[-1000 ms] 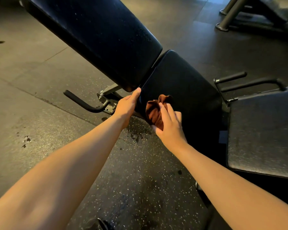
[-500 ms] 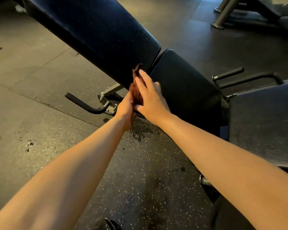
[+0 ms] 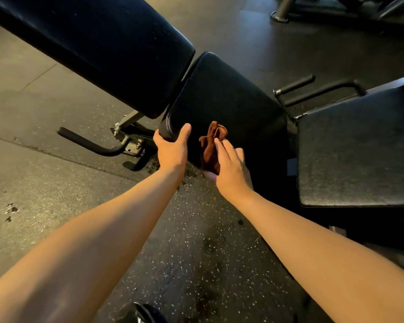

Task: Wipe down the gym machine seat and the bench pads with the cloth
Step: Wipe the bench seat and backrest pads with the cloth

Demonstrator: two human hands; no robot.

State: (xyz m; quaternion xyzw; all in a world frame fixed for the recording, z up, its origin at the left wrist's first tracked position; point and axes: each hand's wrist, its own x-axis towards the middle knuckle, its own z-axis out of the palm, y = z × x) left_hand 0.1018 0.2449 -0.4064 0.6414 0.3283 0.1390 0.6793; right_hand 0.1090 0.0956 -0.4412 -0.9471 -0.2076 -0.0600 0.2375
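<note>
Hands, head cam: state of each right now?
Left hand: grips the seat pad at its near corner.
Right hand: holds the cloth against the seat pad.

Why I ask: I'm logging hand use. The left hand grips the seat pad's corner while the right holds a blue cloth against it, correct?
Wrong colour: the head view shows a reddish-brown cloth, not blue. The left hand does grip the seat pad's corner while the right hand holds the cloth against it.

Your tally, kind by kind
You see three pads (back pad (image 3: 98, 50), seat pad (image 3: 226, 99), a greyer side pad (image 3: 359, 155)), one brown cloth (image 3: 211, 148), and your two hands: left hand (image 3: 172, 150), right hand (image 3: 231, 169).
</note>
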